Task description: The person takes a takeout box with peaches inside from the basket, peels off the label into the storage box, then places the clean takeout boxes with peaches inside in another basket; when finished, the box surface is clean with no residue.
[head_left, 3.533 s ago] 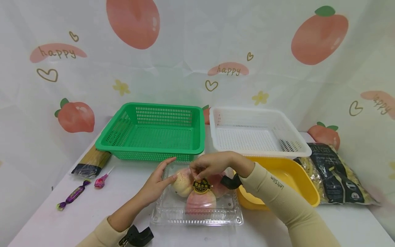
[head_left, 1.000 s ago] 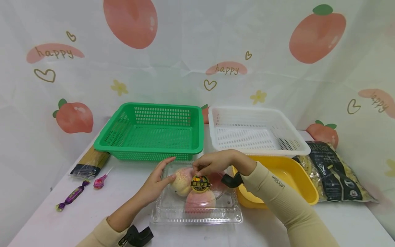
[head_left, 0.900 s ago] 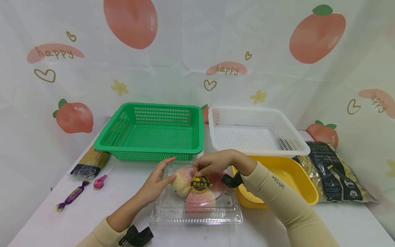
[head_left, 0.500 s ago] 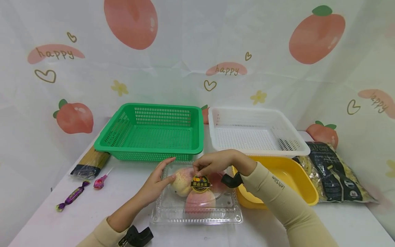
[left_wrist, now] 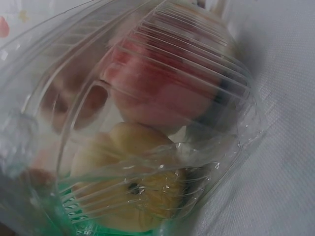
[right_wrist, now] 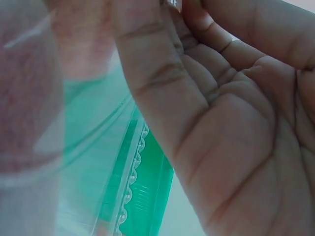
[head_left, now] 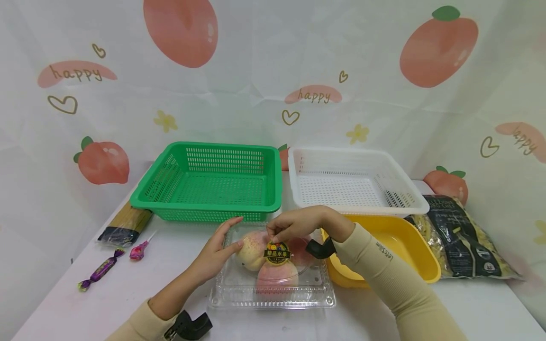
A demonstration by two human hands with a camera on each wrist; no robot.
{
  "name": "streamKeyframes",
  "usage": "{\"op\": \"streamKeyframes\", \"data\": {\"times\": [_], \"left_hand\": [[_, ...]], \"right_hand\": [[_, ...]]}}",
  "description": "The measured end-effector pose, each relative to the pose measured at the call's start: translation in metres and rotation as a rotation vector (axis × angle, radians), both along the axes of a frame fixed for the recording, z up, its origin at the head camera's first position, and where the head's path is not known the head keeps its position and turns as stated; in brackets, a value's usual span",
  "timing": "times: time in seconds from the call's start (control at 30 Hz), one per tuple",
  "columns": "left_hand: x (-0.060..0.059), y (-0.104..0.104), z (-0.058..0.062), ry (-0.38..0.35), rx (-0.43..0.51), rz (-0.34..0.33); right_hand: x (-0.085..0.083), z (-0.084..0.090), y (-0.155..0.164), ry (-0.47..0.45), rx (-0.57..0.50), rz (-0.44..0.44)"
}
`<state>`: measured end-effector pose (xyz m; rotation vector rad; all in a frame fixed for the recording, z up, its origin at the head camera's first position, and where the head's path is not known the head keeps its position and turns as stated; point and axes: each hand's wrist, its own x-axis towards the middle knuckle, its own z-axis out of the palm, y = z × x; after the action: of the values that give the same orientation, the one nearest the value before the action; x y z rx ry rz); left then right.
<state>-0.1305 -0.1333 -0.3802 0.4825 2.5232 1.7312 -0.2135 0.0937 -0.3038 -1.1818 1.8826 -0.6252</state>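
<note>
A clear plastic clamshell box [head_left: 239, 296] stands at the table's middle front with several peaches [head_left: 277, 279] inside. On its lid sits a round black-and-gold sticker [head_left: 277, 254]. My right hand [head_left: 296, 225] reaches over the lid, with thumb and index finger pinching the sticker's far edge; the fingertips partly cover that edge. My left hand [head_left: 215, 253] rests on the box's left side, fingers spread and thumb on the lid. In the left wrist view, peaches [left_wrist: 162, 88] show through the ribbed plastic. The right wrist view shows the right palm [right_wrist: 236, 142] close up.
Behind the box stand a green basket [head_left: 204, 208] and a white basket [head_left: 362, 208]. A yellow basin [head_left: 396, 246] is at its right, beside a bag of pasta [head_left: 473, 246]. A noodle pack [head_left: 125, 225], lollipop [head_left: 138, 251] and wrapped candy [head_left: 101, 270] lie left.
Since the oldest frame, my right fingers have shifted slightly away from me along the sticker's edge, and more of the sticker shows. My left hand stays put. Over the last second, almost nothing moves.
</note>
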Motion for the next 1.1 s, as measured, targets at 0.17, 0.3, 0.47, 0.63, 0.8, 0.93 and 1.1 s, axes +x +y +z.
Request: {"op": "streamKeyframes", "data": {"times": [0.17, 0.3, 0.47, 0.63, 0.8, 0.93, 1.1], "left_hand": [[-0.0003, 0.0008, -0.0005, -0.001, 0.004, 0.002], [-0.0006, 0.0019, -0.0007, -0.009, 0.012, -0.005], [-0.0003, 0.0011, -0.001, -0.008, 0.002, 0.002], [-0.0011, -0.0005, -0.0033, 0.005, -0.008, 0.009], [-0.002, -0.001, -0.0048, -0.018, -0.01, 0.011], [-0.0023, -0.0014, -0.0038, -0.044, -0.005, -0.001], [-0.0023, -0.0024, -0.0016, -0.053, -0.011, -0.017]], "right_hand": [[-0.0019, -0.0027, -0.0011, -0.075, 0.0, -0.018], [-0.0036, -0.0057, -0.0024, -0.105, -0.011, -0.016], [-0.0042, -0.0064, -0.0034, -0.073, -0.022, 0.009], [-0.0037, -0.0048, -0.0039, -0.056, -0.025, 0.02], [-0.0025, -0.0038, -0.004, -0.04, -0.019, 0.009], [-0.0011, -0.0041, -0.0038, -0.033, -0.025, -0.004], [-0.0001, -0.0051, -0.0031, -0.029, -0.032, -0.015]]}}
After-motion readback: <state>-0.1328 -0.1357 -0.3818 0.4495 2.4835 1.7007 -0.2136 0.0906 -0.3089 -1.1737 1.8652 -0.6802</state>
